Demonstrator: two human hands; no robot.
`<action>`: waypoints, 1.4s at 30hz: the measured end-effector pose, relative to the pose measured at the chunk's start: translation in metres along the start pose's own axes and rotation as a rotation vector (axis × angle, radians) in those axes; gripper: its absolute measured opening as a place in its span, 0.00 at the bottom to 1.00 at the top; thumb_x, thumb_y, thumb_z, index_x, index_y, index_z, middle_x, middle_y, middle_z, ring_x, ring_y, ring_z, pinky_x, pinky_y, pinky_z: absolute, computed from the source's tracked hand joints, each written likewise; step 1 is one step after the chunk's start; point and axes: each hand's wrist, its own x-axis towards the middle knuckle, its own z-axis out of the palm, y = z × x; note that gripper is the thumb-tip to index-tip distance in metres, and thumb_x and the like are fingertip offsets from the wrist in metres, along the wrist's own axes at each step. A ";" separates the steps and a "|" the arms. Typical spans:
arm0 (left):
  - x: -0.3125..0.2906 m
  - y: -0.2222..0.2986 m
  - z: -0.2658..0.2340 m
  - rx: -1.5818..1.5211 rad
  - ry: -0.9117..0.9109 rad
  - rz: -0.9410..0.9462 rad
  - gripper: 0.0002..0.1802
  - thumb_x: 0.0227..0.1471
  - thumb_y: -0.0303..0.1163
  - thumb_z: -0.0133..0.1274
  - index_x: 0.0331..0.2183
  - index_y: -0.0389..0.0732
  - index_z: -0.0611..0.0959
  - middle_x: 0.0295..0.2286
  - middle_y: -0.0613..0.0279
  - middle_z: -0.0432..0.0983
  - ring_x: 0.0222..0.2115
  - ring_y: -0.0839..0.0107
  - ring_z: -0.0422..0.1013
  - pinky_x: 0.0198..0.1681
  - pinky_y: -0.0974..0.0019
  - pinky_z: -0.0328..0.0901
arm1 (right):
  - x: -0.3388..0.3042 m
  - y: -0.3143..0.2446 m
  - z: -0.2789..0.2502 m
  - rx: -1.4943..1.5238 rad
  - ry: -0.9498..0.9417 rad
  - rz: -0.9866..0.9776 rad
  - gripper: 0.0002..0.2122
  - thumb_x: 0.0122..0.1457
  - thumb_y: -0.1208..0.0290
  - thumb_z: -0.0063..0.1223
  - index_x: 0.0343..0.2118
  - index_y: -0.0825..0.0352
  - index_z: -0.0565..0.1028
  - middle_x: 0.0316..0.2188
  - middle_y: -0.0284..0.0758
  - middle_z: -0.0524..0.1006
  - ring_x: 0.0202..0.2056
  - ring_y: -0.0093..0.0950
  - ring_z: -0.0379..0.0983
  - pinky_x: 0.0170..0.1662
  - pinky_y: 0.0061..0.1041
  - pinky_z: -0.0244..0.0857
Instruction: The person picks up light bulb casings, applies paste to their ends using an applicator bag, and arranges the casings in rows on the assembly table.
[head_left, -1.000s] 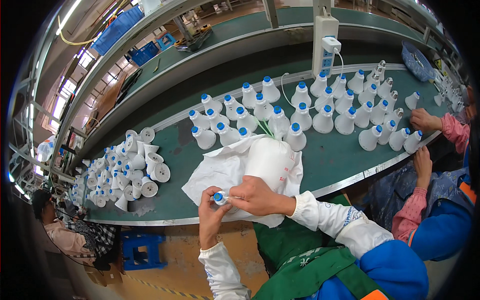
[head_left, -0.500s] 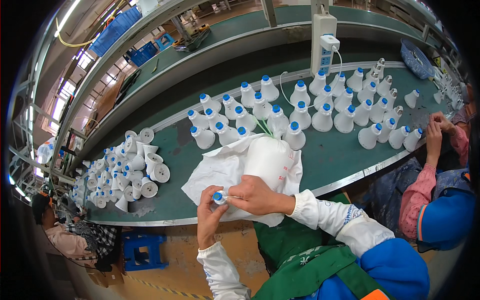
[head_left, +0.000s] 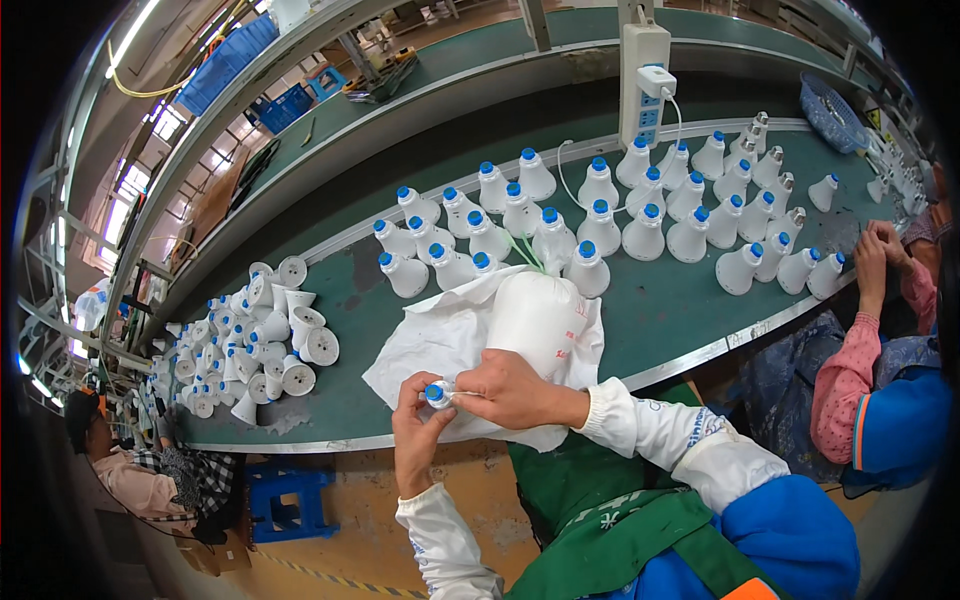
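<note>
My left hand [head_left: 418, 435] is closed around the neck of a white bulb housing with a blue cap [head_left: 437, 394], held just off the table's near edge. Its lower part is hidden by my fingers. My right hand [head_left: 512, 388] is closed in a pinch right beside the cap, with a thin pale strand showing between it and the neck; what exactly the fingertips grip is too small to make out. Just beyond my hands a full white plastic bag [head_left: 538, 318], tied with green strips, rests on a white sheet [head_left: 415, 350].
Several upright blue-capped bulb housings [head_left: 600, 230] stand behind the bag and to the right. A heap of loose housings [head_left: 262, 330] lies at left. A power strip [head_left: 643, 85] with a plugged-in charger rises at the back. Co-workers sit at right and far left; a blue stool [head_left: 290, 500] stands below.
My hands stay nearly in the same place on the bulb housing. The co-worker at right has shifted slightly to the right.
</note>
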 end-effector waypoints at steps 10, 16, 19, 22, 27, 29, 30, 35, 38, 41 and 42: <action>0.000 0.003 0.005 -0.024 -0.005 0.043 0.25 0.37 0.20 0.58 0.42 0.38 0.73 0.38 0.68 0.68 0.37 0.77 0.65 0.41 0.73 0.61 | 0.000 0.000 -0.001 -0.002 -0.001 -0.001 0.10 0.51 0.65 0.48 0.17 0.63 0.69 0.14 0.38 0.70 0.19 0.40 0.64 0.29 0.36 0.58; -0.001 0.006 0.006 -0.083 -0.001 0.027 0.25 0.38 0.18 0.56 0.43 0.37 0.72 0.36 0.68 0.68 0.37 0.78 0.65 0.42 0.75 0.61 | 0.001 0.001 0.001 0.014 0.063 -0.020 0.09 0.50 0.66 0.50 0.17 0.64 0.70 0.13 0.37 0.68 0.18 0.39 0.61 0.27 0.34 0.55; -0.001 0.007 0.006 -0.067 0.013 0.028 0.24 0.36 0.19 0.57 0.41 0.37 0.74 0.38 0.67 0.68 0.38 0.76 0.65 0.43 0.72 0.60 | 0.001 0.003 0.005 0.029 0.102 -0.051 0.09 0.50 0.67 0.52 0.17 0.64 0.70 0.10 0.36 0.65 0.15 0.37 0.57 0.26 0.30 0.53; 0.000 0.006 0.007 -0.017 0.025 0.057 0.23 0.35 0.19 0.57 0.39 0.37 0.74 0.38 0.67 0.68 0.38 0.75 0.65 0.43 0.71 0.60 | 0.000 0.004 0.005 0.032 0.087 -0.047 0.09 0.49 0.67 0.52 0.17 0.64 0.70 0.10 0.36 0.65 0.15 0.37 0.57 0.26 0.30 0.53; -0.001 0.008 0.013 -0.011 0.071 0.061 0.21 0.35 0.19 0.59 0.36 0.37 0.74 0.35 0.68 0.68 0.37 0.77 0.64 0.42 0.72 0.61 | -0.001 0.003 0.004 0.017 0.061 -0.054 0.08 0.48 0.67 0.53 0.18 0.64 0.70 0.11 0.36 0.66 0.16 0.36 0.59 0.24 0.32 0.53; -0.002 0.009 0.016 -0.039 0.113 0.069 0.20 0.35 0.22 0.61 0.34 0.38 0.73 0.35 0.68 0.68 0.36 0.77 0.65 0.42 0.71 0.61 | -0.001 0.002 0.003 0.053 0.035 -0.057 0.08 0.47 0.67 0.53 0.18 0.63 0.71 0.12 0.35 0.67 0.17 0.36 0.59 0.23 0.33 0.53; -0.002 0.010 0.018 -0.037 0.114 0.069 0.20 0.35 0.22 0.61 0.34 0.38 0.73 0.35 0.68 0.68 0.36 0.77 0.65 0.42 0.71 0.61 | -0.001 0.001 0.003 0.055 0.036 -0.058 0.08 0.47 0.67 0.53 0.18 0.63 0.71 0.12 0.35 0.67 0.17 0.36 0.59 0.23 0.33 0.53; 0.005 0.012 0.025 0.120 0.149 0.061 0.23 0.31 0.25 0.64 0.35 0.40 0.73 0.36 0.68 0.69 0.38 0.76 0.64 0.43 0.69 0.58 | -0.003 0.004 -0.003 0.087 -0.025 0.008 0.07 0.47 0.65 0.50 0.19 0.62 0.71 0.15 0.37 0.71 0.20 0.40 0.63 0.28 0.36 0.58; 0.004 0.027 0.025 0.168 0.190 0.014 0.23 0.33 0.23 0.62 0.36 0.38 0.73 0.36 0.67 0.68 0.37 0.75 0.64 0.42 0.70 0.60 | -0.004 0.008 -0.009 0.085 0.006 0.004 0.07 0.48 0.65 0.51 0.19 0.60 0.71 0.15 0.38 0.70 0.21 0.41 0.64 0.28 0.36 0.59; -0.009 0.015 -0.011 0.110 0.387 0.034 0.25 0.35 0.18 0.55 0.41 0.35 0.71 0.35 0.63 0.66 0.34 0.72 0.65 0.41 0.71 0.62 | 0.000 0.007 0.008 0.128 0.103 -0.043 0.10 0.49 0.63 0.49 0.17 0.61 0.69 0.15 0.40 0.70 0.21 0.43 0.66 0.30 0.39 0.60; -0.012 0.026 -0.014 0.075 0.445 0.024 0.26 0.36 0.18 0.54 0.42 0.34 0.69 0.35 0.62 0.66 0.35 0.71 0.65 0.42 0.70 0.62 | 0.001 0.011 0.012 0.133 0.098 -0.064 0.10 0.49 0.63 0.49 0.17 0.62 0.68 0.15 0.41 0.70 0.22 0.44 0.67 0.30 0.41 0.61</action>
